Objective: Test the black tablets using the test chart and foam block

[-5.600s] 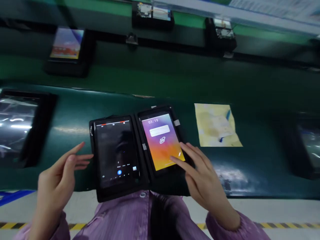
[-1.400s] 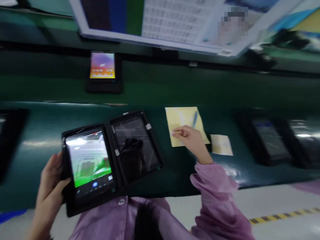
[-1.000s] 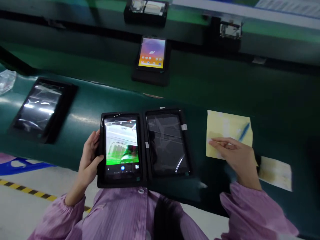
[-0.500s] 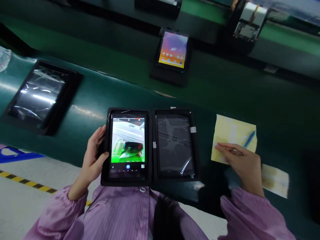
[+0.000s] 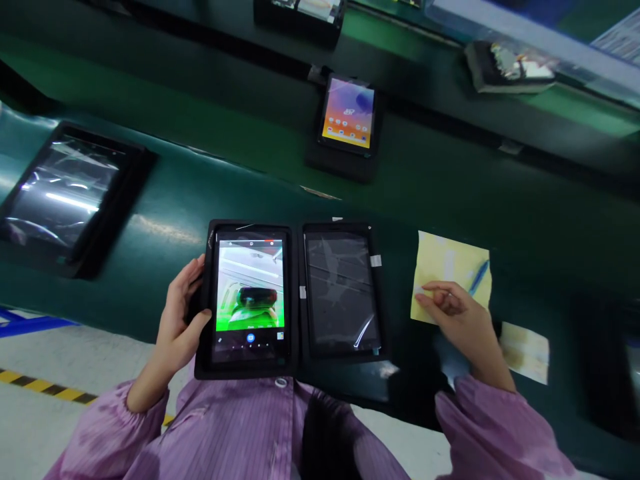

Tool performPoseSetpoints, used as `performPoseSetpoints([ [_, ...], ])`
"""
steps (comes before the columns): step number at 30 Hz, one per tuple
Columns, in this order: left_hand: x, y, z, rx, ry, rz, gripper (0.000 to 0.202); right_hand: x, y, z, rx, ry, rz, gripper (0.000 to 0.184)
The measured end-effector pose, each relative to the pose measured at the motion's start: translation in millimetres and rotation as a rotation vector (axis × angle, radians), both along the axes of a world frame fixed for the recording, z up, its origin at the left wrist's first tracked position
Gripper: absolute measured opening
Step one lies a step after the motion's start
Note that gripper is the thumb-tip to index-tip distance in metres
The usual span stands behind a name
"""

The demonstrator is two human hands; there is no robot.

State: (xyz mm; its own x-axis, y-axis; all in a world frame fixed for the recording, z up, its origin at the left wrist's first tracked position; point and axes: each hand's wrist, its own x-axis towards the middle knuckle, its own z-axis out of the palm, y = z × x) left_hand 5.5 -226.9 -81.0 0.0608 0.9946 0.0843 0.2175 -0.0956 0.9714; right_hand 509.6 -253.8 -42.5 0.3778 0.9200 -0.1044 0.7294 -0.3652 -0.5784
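A black double tray [image 5: 299,267] lies on the dark green belt [image 5: 150,220] right in front of me. Its left slot holds a tablet [image 5: 249,293] with a lit camera picture, its right slot a dark tablet [image 5: 341,293] under film. My left hand [image 5: 181,320] grips the tray's left edge, thumb on the rim. My right hand [image 5: 457,313] rests on a yellow sheet [image 5: 447,263] to the right of the tray, fingers curled and pinched at the sheet's lower left corner. A blue pen [image 5: 478,277] lies on that sheet.
A dark tablet in a black tray [image 5: 60,193] lies at the left on the belt. Farther back a lit tablet [image 5: 348,113] sits in its tray. A second pale slip [image 5: 525,341] lies right of my wrist. Black trays with parts [image 5: 505,63] stand on the far rail.
My right hand left the right tablet, whose screen went dark, and went to the yellow sheet, where its fingers have now curled. My left hand took hold of the tray's left edge.
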Motion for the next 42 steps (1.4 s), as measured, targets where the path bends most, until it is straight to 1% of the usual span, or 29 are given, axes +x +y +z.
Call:
performPoseSetpoints([
  [2,0,0,-0.7,0.0,0.0,0.001,0.076,1,-6,4.9,-0.035,0.061,-0.01,0.058],
  [4,0,-1,-0.9,0.003,0.0,0.002,0.076,3,-12,14.8,-0.077,0.132,-0.033,0.056],
  [7,1,-1,-0.6,-0.003,0.002,0.01,0.074,0,-18,38.9,-0.099,0.21,-0.033,0.052],
  [9,2,-1,-0.4,-0.01,0.009,0.015,0.074,-16,-17,59.1,-0.059,0.233,-0.053,0.046],
  [11,2,0,-0.1,-0.015,0.02,0.016,0.073,-49,-12,78.5,-0.004,0.316,-0.07,0.036],
  [12,2,0,0.2,-0.019,0.025,0.013,0.073,-71,-7,86.1,0.008,0.409,-0.058,0.029],
  [13,2,0,0.6,-0.023,0.028,0.01,0.072,-96,0,91.5,-0.02,0.56,0.008,0.028],
  [14,2,-1,1.1,-0.025,0.028,0.006,0.072,-121,7,94.2,-0.095,0.742,0.106,0.033],
  [16,2,-1,2.2,-0.023,0.02,-0.006,0.072,-170,25,91.3,-0.335,0.98,0.273,0.045],
  [17,2,-1,2.6,-0.021,0.012,-0.012,0.072,-190,33,86.4,-0.413,1.053,0.344,0.05],
  [19,2,-1,2.6,-0.023,-0.005,-0.02,0.072,-219,47,73.6,-0.495,1.081,0.391,0.054],
  [20,2,-2,2.3,-0.027,-0.013,-0.022,0.072,-227,51,67.4,-0.515,1.068,0.395,0.056],
  [22,2,-2,1.3,-0.037,-0.026,-0.02,0.072,-236,56,58.5,-0.529,0.994,0.387,0.061],
  [24,2,-3,0.2,-0.048,-0.03,-0.02,0.072,-239,59,54.8,-0.493,0.84,0.395,0.06],
  [26,2,-4,-0.3,-0.062,-0.02,-0.021,0.072,-243,61,53.8,-0.401,0.604,0.423,0.049],
  [29,2,-4,0.2,-0.07,0.008,-0.014,0.072,-258,69,50.3,-0.272,0.241,0.448,0.029],
  [31,3,-5,0.7,-0.068,0.027,-0.009,0.072,-265,76,46.4,-0.239,0.083,0.451,0.023],
  [33,3,-6,0.7,-0.064,0.052,-0.008,0.072,-256,82,43.9,-0.204,0.009,0.418,0.018],
  [34,3,-6,0.4,-0.062,0.063,-0.009,0.072,-242,85,43.8,-0.18,0.004,0.379,0.018],
  [35,3,-6,0.1,-0.06,0.073,-0.01,0.072,-223,87,44.7,-0.153,-0.002,0.314,0.019],
  [36,3,-7,-0.1,-0.057,0.081,-0.014,0.072,-197,87,46.5,-0.128,0.0,0.23,0.024],
  [37,3,-7,0.1,-0.051,0.086,-0.018,0.071,-166,87,48.9,-0.113,-0.044,0.11,0.029],
  [39,2,-5,2.2,-0.03,0.114,-0.034,0.071,-98,82,54.7,-0.066,-0.28,-0.238,0.038],
  [40,2,-3,4.4,-0.013,0.158,-0.049,0.071,-65,78,57.2,-0.054,-0.352,-0.359,0.04],
  [42,0,4,11.1,0.057,0.308,-0.091,0.07,-10,68,59.4,-0.091,-0.402,-0.503,0.04],
])
